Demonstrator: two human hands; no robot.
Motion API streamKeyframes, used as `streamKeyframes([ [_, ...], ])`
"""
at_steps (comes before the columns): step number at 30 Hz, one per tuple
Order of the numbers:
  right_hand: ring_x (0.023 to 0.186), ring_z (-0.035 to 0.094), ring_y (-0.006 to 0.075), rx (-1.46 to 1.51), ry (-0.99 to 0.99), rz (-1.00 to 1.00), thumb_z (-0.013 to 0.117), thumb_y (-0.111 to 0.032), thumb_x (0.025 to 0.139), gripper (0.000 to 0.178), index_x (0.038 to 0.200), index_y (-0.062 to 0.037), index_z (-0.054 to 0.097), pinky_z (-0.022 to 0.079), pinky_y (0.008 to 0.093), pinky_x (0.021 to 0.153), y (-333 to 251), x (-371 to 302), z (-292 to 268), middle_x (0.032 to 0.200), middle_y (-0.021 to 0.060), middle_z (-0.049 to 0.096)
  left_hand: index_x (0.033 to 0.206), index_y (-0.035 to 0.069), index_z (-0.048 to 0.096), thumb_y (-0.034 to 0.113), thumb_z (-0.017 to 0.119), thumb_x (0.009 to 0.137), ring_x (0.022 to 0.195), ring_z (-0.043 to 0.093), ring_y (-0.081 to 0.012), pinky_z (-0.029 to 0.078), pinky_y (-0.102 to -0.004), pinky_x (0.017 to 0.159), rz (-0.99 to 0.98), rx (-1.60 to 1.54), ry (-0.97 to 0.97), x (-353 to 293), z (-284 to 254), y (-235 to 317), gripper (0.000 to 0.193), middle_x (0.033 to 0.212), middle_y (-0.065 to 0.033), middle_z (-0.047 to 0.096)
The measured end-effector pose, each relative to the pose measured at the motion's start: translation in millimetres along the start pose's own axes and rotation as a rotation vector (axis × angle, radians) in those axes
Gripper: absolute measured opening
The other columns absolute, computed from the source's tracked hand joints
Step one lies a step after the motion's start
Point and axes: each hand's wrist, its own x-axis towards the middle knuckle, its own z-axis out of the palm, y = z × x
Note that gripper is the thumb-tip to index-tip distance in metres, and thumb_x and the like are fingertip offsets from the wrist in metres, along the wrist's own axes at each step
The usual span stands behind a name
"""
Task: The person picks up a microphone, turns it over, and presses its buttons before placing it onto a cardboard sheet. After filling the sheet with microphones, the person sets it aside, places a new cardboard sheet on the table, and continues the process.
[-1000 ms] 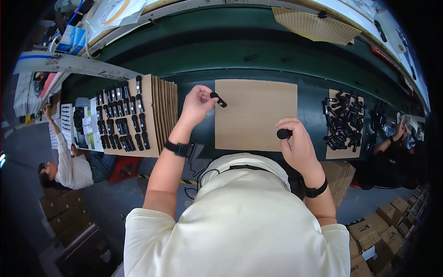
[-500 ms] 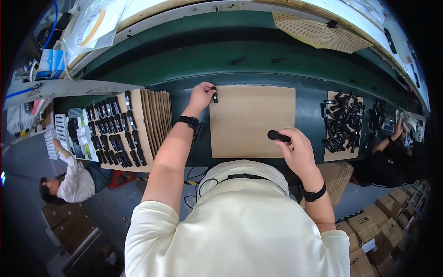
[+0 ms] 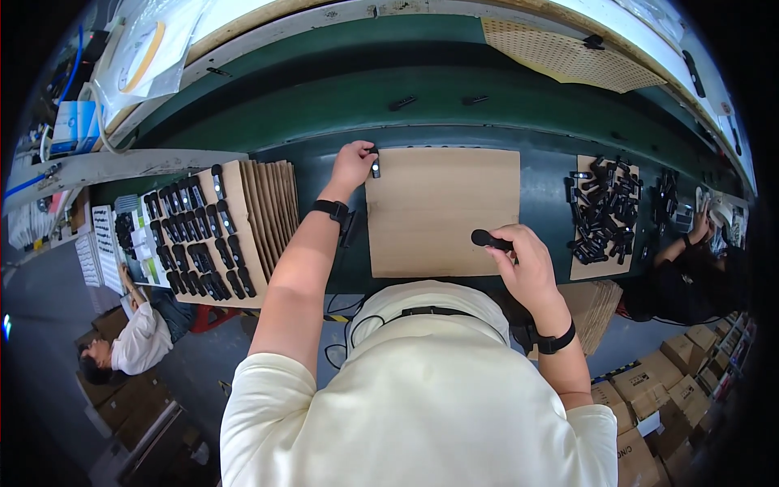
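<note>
White sleeve marks the person at far left [image 3: 144,342], who sits beside the bench [image 3: 545,199]. Next comes a stack of cardboard [image 3: 253,207], and on its top lie black sticks in rows [image 3: 201,221], each with one rounder end. To the right of this stack is the left hand [image 3: 352,166]; its thumb and fingers are pinching the upper end of the left stick [image 3: 376,168]. This stick is just to the right of the fingertips, standing lengthwise at the upper left corner of the bare brown sheet [image 3: 442,211]. Over the lower right part of the sheet is the right stick [image 3: 483,238], its round end pointing left, away from the right hand [image 3: 529,260], which is closed around the other end with thumb and fingers. Farther right, well apart from this hand, a loose pile of black sticks [image 3: 602,213] covers another cardboard [image 3: 584,270].
</note>
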Motion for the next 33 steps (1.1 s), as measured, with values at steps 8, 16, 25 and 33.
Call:
streamKeyframes([
  [8,0.073,0.061,0.0225,0.065,-0.022,0.001,0.071,0.001,0.079,0.024,0.099,-0.0024,0.059,0.047,0.0277,0.056,-6.7,4.3,1.1,0.089,0.0104,0.063,0.109,0.001,0.066,0.016,0.074,0.08,0.079,0.064,-0.0214,0.053,-0.032,0.073,-0.01,-0.048,0.114,-23.1,-15.0,25.4,0.033,0.085,-0.0107,0.065],
  [16,0.073,0.061,0.0225,0.125,0.043,-0.192,0.073,0.003,0.075,0.027,0.097,-0.0029,0.06,0.047,0.0292,0.058,-33.2,21.4,4.1,0.088,0.0094,0.063,0.117,0.002,0.061,0.013,0.072,0.083,0.093,0.062,-0.0148,0.047,-0.0333,0.092,0.317,-0.502,-0.37,-168.8,-76.6,209.0,0.037,0.096,-0.0065,0.066],
  [25,0.078,0.062,0.0243,0.285,0.099,-0.266,0.076,0.005,0.07,0.034,0.1,-0.0012,0.061,0.049,0.0316,0.068,-73.2,15.3,-9.9,0.092,0.0117,0.064,0.1,0.002,0.067,0.005,0.075,0.073,0.083,0.066,-0.023,0.041,-0.0488,0.103,0.773,-0.286,-0.092,-201.4,-89.0,220.9,0.028,0.089,-0.008,0.068],
  [33,0.079,0.062,0.0242,0.294,0.121,-0.384,0.073,0.007,0.069,0.035,0.101,-0.0004,0.062,0.049,0.031,0.068,-81.5,3.9,-13.9,0.092,0.0131,0.064,0.098,0.003,0.065,0.001,0.075,0.069,0.081,0.065,-0.023,0.042,-0.0522,0.102,0.903,-0.231,0.0,-220.3,-92.1,227.4,0.031,0.089,-0.0088,0.068],
])
